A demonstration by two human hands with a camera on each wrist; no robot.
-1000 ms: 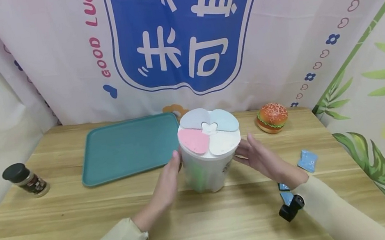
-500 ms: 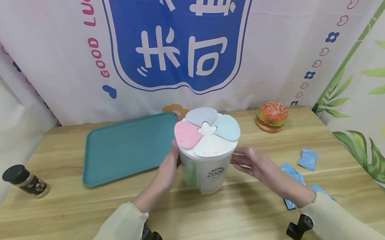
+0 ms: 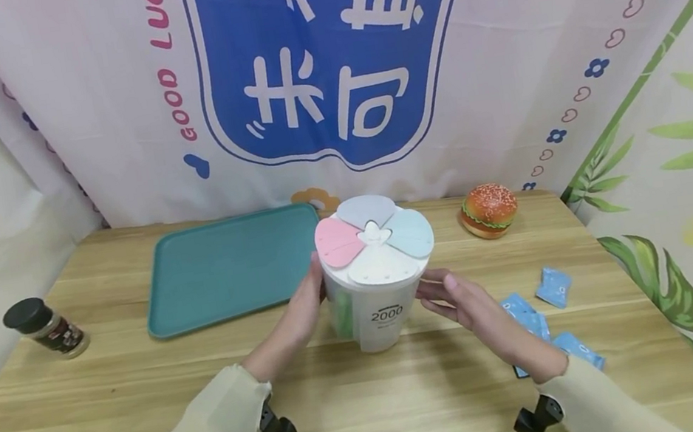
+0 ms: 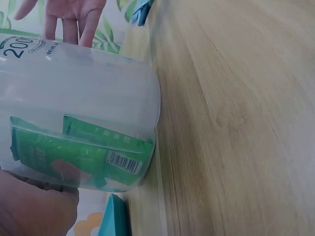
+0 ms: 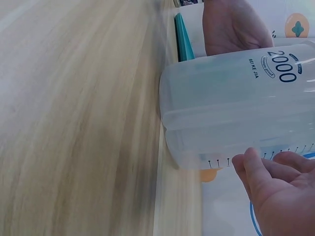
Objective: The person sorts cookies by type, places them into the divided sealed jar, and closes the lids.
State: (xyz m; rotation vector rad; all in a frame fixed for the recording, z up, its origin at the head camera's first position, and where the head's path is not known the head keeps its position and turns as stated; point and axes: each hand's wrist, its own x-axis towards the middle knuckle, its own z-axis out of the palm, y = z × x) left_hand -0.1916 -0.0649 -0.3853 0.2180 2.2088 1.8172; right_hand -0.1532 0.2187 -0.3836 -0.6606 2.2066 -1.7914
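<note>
Looks like smooth, cloudy plastic on the tub [image 3: 375, 282], matt on the tray [image 3: 232, 270], grained wood across the surface [image 3: 370, 421], cloth on the curtain [image 3: 115, 108].

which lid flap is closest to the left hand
The pink flap. Its colour sets it apart, and the grey flap, blue flap and white flap all sit farther from the left hand.

In my feed, a translucent, lobed plastic canister [image 3: 382, 296] marked "2000" stands upright on the wood-grain tabletop [image 3: 377, 420], its pink, grey-blue, pale-blue and white petal lid [image 3: 379, 267] closed, green packets [image 4: 47, 152] inside.
</note>
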